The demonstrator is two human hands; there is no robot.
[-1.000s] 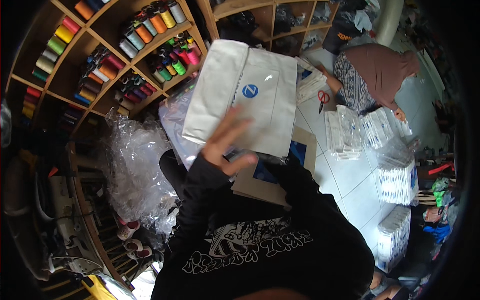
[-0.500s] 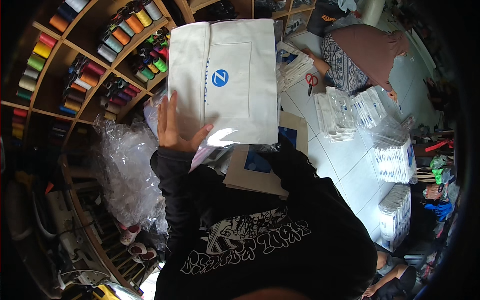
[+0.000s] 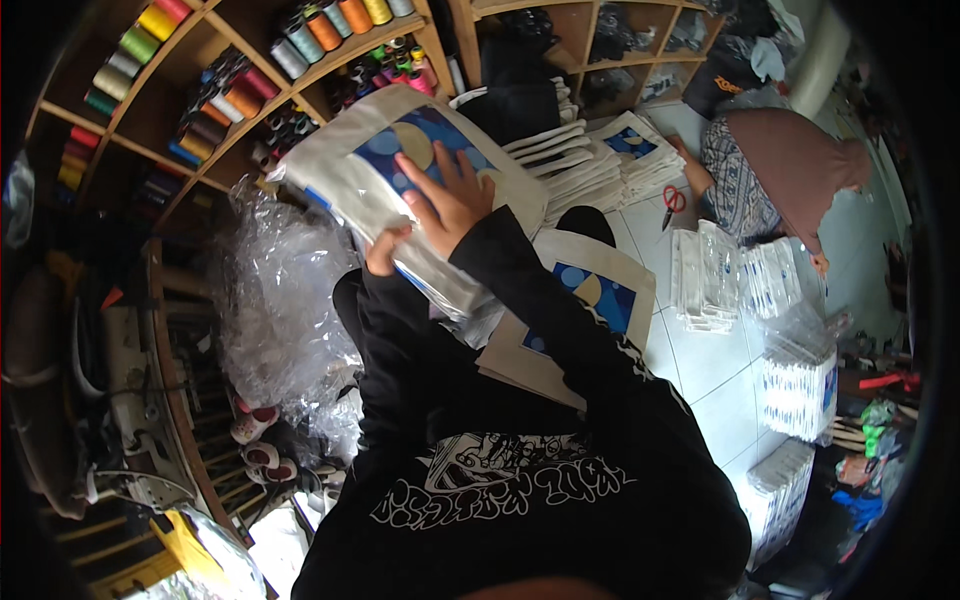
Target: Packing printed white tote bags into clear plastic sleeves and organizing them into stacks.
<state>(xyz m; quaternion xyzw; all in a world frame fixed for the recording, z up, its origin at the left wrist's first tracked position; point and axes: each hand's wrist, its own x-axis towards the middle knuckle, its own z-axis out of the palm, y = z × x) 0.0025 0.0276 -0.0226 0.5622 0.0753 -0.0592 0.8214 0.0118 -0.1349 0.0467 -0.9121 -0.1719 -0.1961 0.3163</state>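
Tote bag (image 3: 400, 165), cream cloth with a blue print, sits upper centre of the frame, tilted. Our right hand (image 3: 450, 200) lies spread flat on its printed face; our left hand (image 3: 385, 252) pinches its lower edge, thumb on top. We judge it light, soft and floppy, not fragile; it sags unless supported. Best held along an edge or under a flat palm.

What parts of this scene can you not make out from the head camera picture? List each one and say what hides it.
- Left hand, head view: only the fingertips show; the cream cloth tote bag with a blue printed panel covers the rest.
- Underside of that bag: hidden by the bag itself and the right hand spread flat on it.
- Flat tote bag below: partly covered by the black sleeve.
- Scissors with red handles: too small for detail.
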